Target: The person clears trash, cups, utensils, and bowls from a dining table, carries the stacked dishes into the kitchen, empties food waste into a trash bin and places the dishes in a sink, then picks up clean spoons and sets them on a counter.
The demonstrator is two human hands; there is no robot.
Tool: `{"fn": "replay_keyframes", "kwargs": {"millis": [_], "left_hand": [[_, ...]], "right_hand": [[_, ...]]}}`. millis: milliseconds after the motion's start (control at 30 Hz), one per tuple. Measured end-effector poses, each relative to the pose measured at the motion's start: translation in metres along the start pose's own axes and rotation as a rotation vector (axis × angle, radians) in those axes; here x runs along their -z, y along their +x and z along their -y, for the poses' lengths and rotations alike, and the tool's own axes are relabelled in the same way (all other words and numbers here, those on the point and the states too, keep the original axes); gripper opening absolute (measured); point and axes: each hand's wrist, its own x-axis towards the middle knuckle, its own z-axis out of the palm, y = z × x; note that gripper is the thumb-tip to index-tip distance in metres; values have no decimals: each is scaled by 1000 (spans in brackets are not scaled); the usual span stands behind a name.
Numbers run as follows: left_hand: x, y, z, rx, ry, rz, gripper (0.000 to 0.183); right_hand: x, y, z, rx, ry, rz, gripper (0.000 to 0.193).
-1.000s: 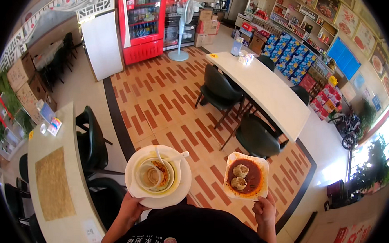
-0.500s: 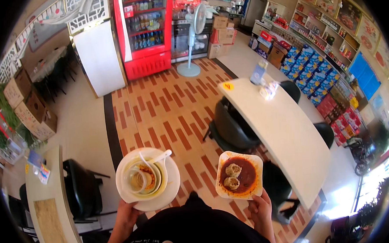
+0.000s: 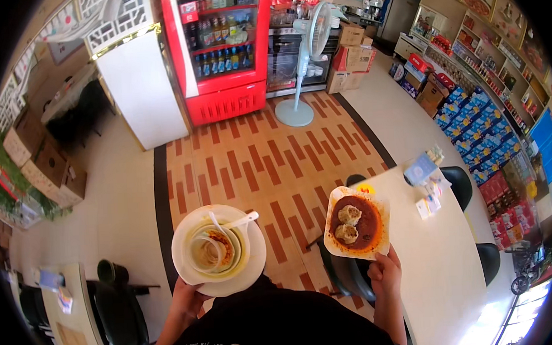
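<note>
My left hand (image 3: pixel 189 298) is closed on the near-left rim of a round white plate (image 3: pixel 258 261). Stacked on that plate are used bowls (image 3: pixel 243 252) with white spoons (image 3: pixel 243 220) and a clear plastic cup (image 3: pixel 205 253), with reddish food remains inside. With fingers and thumb, my right hand (image 3: pixel 386 273) grips the near corner of a square white dish (image 3: pixel 383 212). Red oily sauce (image 3: pixel 366 223) covers its bottom, and two pale dumplings (image 3: pixel 350 215) sit in it. Both loads are held up in front of me, apart from each other.
A long pale table (image 3: pixel 443 257) with dark chairs (image 3: pixel 458 187) stands at right, partly below the dish. Another table (image 3: pixel 76 295) is at left. Ahead stand a standing fan (image 3: pixel 300 77), a red drinks fridge (image 3: pixel 229 105) and a white partition (image 3: pixel 137 92).
I have moved forward; the fridge and fan look nearer, and the right table now reaches alongside my right hand. The dish has risen slightly and shifted right. Both hands keep their holds.
</note>
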Motion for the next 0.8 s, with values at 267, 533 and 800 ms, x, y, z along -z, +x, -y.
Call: {"fn": "replay_keyframes", "kwargs": {"millis": [267,533,800], "left_hand": [[-105,212,-74,84,144,163,44],[-250,419,-82,130,161,219,39],[-387,584,-89,224,200,232,38]], "right_hand": [[-55,169,31,10,98,-76,45],[-49,356,77,60,132,-147,43],[-50,523,163,85,124,-193,41]]}}
